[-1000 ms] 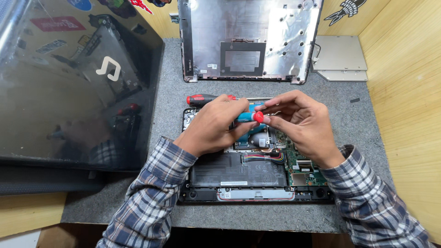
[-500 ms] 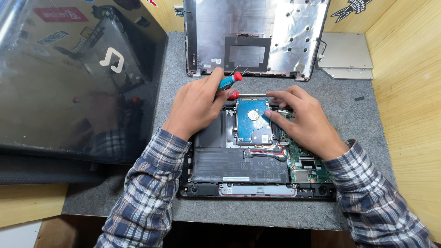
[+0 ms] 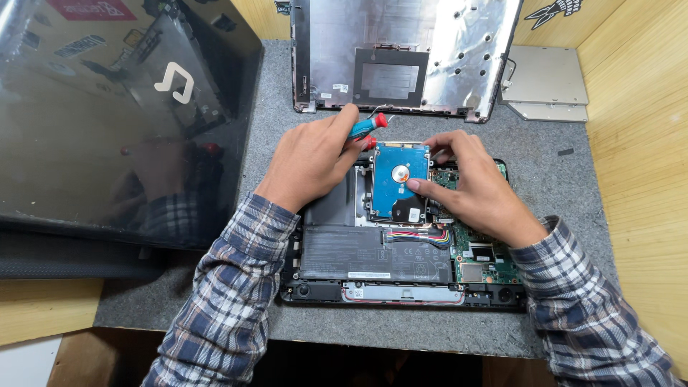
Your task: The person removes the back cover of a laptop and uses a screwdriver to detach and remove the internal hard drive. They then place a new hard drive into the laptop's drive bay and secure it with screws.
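An opened laptop base (image 3: pixel 401 287) lies on the grey mat, its battery (image 3: pixel 373 254) and green circuit board (image 3: pixel 480 261) exposed. A hard drive (image 3: pixel 398 183) with a blue board sits in its bay at the top. My left hand (image 3: pixel 315 154) is closed around a blue screwdriver with a red cap (image 3: pixel 367 125), next to the drive's upper left corner. My right hand (image 3: pixel 473 183) rests on the drive's right side, thumb pressing on its face and fingers over its far edge.
The removed bottom cover (image 3: pixel 408 50) lies at the back of the grey mat (image 3: pixel 272 129). A silver optical drive (image 3: pixel 545 82) sits at the back right. A large dark glossy panel (image 3: pixel 107 122) fills the left. Wooden walls close off the right side.
My left hand drew the screwdriver away to the drive's upper left. My right hand shifted onto the hard drive, which now shows uncovered in its bay.
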